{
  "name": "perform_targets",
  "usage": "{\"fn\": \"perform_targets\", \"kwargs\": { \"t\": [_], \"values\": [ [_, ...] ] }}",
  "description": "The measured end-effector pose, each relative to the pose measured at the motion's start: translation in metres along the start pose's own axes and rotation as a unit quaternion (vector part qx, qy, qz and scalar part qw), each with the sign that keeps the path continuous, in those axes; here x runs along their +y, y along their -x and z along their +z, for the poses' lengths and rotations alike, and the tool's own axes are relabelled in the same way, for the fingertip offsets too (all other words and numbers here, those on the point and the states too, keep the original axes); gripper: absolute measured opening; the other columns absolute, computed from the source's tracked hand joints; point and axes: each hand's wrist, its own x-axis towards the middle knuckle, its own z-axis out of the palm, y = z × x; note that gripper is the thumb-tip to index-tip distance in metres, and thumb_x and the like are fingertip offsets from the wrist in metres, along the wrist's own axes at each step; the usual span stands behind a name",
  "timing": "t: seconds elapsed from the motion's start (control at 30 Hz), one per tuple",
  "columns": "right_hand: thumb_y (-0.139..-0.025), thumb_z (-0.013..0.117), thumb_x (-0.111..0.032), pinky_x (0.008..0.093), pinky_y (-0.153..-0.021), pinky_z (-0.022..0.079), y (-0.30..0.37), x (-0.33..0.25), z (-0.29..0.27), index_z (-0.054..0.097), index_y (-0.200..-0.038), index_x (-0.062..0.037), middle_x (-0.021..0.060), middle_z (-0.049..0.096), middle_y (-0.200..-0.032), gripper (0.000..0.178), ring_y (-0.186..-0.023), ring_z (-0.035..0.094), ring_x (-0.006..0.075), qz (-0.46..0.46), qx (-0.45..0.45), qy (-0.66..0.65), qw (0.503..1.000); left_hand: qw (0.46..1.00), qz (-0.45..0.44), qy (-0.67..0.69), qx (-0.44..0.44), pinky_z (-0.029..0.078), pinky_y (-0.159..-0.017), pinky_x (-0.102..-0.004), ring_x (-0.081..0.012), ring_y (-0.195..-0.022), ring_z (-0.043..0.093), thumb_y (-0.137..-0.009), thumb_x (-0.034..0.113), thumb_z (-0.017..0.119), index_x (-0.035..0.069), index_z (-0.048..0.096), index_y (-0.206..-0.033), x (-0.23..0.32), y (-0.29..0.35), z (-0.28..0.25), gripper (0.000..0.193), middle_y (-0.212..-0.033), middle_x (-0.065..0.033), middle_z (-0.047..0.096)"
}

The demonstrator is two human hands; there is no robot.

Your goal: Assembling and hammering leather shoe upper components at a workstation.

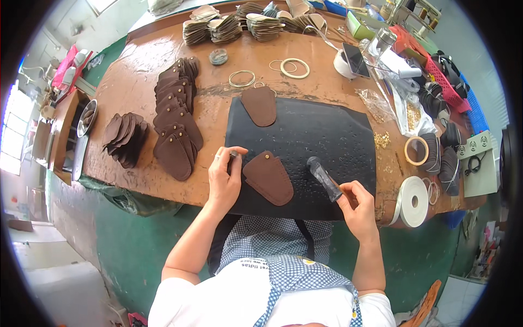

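Brown piece (271, 184) near-left on the mat (321, 122), studded like the stack (177, 111) left of it; apparently yet unstudded, the spare (259, 107) at the mat's far-left corner. Points narrow tip at the mat's near edge, slanting rightward along its long axis. Pinching dark tool (234, 156) in left grip (224, 177), clasping hammer (325, 181) in right grip (358, 210).

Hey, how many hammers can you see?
1 hammer: in the right hand, over the black mat. Others could be hidden in the clutter along the table's right side.

Black mat (332, 128) lies open beyond the obstructing hammer (325, 180).
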Motion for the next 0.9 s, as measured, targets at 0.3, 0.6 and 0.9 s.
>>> {"fn": "perform_targets", "kwargs": {
  "t": [0.3,0.6,0.9],
  "values": [
    [-0.096,0.066,-0.010,0.0295,-0.059,0.045,-0.011,-0.021,0.022,0.066,-0.101,0.0053,0.0118,0.063,-0.084,0.017,-0.064,0.058,0.0179,-0.072,-0.052,0.002,0.996,0.981,0.057,-0.031,-0.183,0.051,-0.073,-0.0307,-0.0201,-0.081,0.063,-0.083,0.004,0.075,0.004,0.075,-0.097,-0.007,-0.038,0.016,0.014,-0.090,-0.0065,0.065],
    [-0.097,0.065,-0.009,0.0309,-0.061,0.047,-0.018,-0.020,0.028,0.065,-0.106,0.0076,0.0146,0.065,-0.086,0.019,-0.068,0.060,0.0203,-0.076,-0.078,0.008,0.994,0.976,0.048,-0.060,-0.205,0.052,-0.076,-0.0328,-0.0214,-0.082,0.064,-0.082,0.005,0.076,0.004,0.075,-0.093,-0.006,-0.044,0.020,0.011,-0.087,-0.0070,0.066],
    [-0.097,0.064,-0.010,0.0314,-0.063,0.048,-0.018,-0.020,0.029,0.065,-0.107,0.0079,0.0151,0.065,-0.087,0.020,-0.068,0.061,0.0215,-0.084,-0.081,0.017,0.993,0.983,0.036,-0.116,-0.140,0.051,-0.072,-0.0325,-0.0227,-0.077,0.063,-0.081,0.005,0.076,0.005,0.076,-0.092,0.000,-0.029,0.029,0.011,-0.084,-0.0075,0.064]
  ]
}}
